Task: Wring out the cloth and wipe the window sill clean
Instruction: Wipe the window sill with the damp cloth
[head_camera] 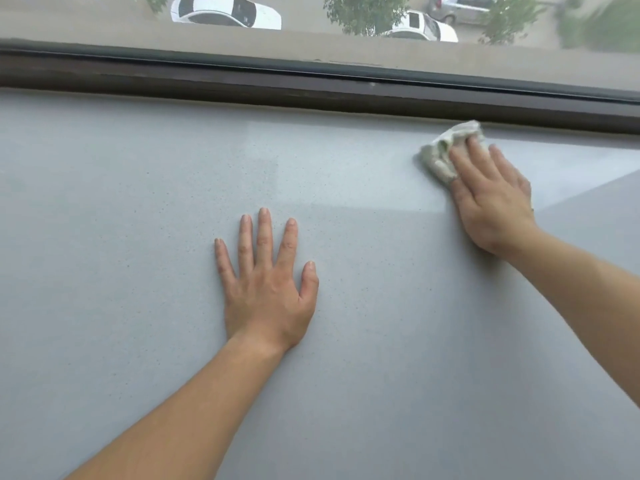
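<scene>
A wide, pale grey speckled stone window sill (138,202) fills most of the view, running up to a dark brown window frame (242,88) along its far edge. The right hand (491,199) lies palm down near the far right of the sill, pressing on a small, crumpled whitish-green cloth (441,152). The cloth sits bunched under the fingertips (472,147) and spills out beyond and to the left of them, its far corner touching or just beside the foot of the dark frame. The fingers are stretched nearly flat over the cloth rather than curled round it; they hold it down on the sill by pressure, not in a fist. The thumb side of the hand covers the near edge of the cloth, so how far the fabric reaches beneath the palm cannot be told.

The left hand (266,285) rests well apart from the cloth, nearer the middle of the sill, palm flat on the bare stone with all five fingers spread and holding nothing. Both forearms are bare.

Through the glass above the frame, white parked cars (225,10) and green treetops (363,10) show far below.
</scene>
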Demonstrator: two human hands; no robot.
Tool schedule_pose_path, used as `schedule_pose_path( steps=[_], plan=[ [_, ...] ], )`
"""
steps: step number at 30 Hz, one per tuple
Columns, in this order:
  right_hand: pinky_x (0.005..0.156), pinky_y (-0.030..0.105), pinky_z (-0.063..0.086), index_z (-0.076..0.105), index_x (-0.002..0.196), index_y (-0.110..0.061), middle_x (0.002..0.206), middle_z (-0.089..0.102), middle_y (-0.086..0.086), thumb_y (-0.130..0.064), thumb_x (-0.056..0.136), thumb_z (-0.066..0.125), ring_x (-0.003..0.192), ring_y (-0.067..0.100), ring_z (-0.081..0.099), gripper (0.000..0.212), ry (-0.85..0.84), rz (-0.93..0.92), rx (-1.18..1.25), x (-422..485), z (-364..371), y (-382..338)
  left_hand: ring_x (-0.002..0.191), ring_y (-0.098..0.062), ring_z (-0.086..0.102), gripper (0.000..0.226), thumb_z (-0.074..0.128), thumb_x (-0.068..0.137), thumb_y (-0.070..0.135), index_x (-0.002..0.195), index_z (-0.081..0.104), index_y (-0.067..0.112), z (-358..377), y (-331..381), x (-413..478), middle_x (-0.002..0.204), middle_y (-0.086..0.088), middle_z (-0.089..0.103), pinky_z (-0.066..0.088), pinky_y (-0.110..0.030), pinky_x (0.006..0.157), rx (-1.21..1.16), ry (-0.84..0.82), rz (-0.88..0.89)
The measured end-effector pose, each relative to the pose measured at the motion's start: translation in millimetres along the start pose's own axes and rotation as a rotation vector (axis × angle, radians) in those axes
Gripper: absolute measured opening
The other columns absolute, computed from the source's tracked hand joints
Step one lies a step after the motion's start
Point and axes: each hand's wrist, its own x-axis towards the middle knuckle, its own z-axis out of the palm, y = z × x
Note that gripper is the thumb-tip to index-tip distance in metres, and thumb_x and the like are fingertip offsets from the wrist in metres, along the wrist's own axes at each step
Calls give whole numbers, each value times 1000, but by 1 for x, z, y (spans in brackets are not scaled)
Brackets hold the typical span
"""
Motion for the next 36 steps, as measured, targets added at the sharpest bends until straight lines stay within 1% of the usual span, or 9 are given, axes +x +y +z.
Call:
schedule_pose_path(
  steps=[2,4,10,13,17,23,26,29,36],
  plan=[
    [121,48,6,16,155,-42,168,4,-8,-48,104,20,153,25,4,52,53,187,45,6,4,-7,153,-24,-13,69,14,95,56,158,7,30,1,0,0,167,-5,-6,-4,-59,120,1,4,-5],
    [121,48,9,16,156,-39,168,6,-5,-46,103,22,153,28,5,54,93,227,35,-15,15,-34,153,-24,-12,69,14,94,56,158,8,30,2,0,0,167,-5,-5,-4,-59,120,4,8,-5],
    [122,40,6,16,155,-46,165,2,-18,-54,101,16,154,16,-1,54,-47,-243,-65,-87,19,-11,153,-23,-13,69,15,94,56,158,8,30,0,0,-1,167,-4,-6,-6,-57,120,-4,14,-11],
    [122,41,5,16,155,-47,166,4,-15,-54,102,18,154,17,1,53,-3,-65,-4,-66,11,15,153,-21,-13,69,15,94,56,158,8,31,-1,-1,-2,167,-3,-6,-7,-56,120,-22,20,-11],
    [121,44,7,18,156,-40,167,6,-7,-44,104,24,153,23,2,53,88,167,37,-100,29,-23,153,-20,-11,68,18,94,56,157,13,32,-1,0,-3,168,-2,-2,-9,-55,120,-52,39,-16],
    [122,39,4,15,155,-46,165,5,-15,-53,102,15,154,16,-1,54,-59,-289,-76,-162,32,2,152,-20,-13,63,25,98,51,157,20,28,-6,6,-7,167,-6,-7,-10,-58,119,-102,21,-48],
    [121,38,1,12,155,-47,167,3,-14,-51,102,18,154,16,-2,53,-21,-91,-40,-132,21,29,152,-21,-14,61,28,97,49,154,27,25,-5,27,-39,167,-8,-9,-11,-57,119,-189,33,-7],
    [121,41,-1,10,156,-42,168,-1,-9,-44,104,21,153,20,-5,53,3,88,22,-135,24,16,153,-26,-1,62,26,95,50,149,38,22,7,58,-103,166,-12,4,-6,-61,119,-252,54,97],
    [122,43,9,20,156,-41,166,10,-11,-46,103,24,154,21,5,54,-91,-414,-101,-242,44,20,154,-29,2,63,29,98,47,155,29,21,41,93,-193,165,-17,9,5,-65,118,-64,28,107]
  ],
)
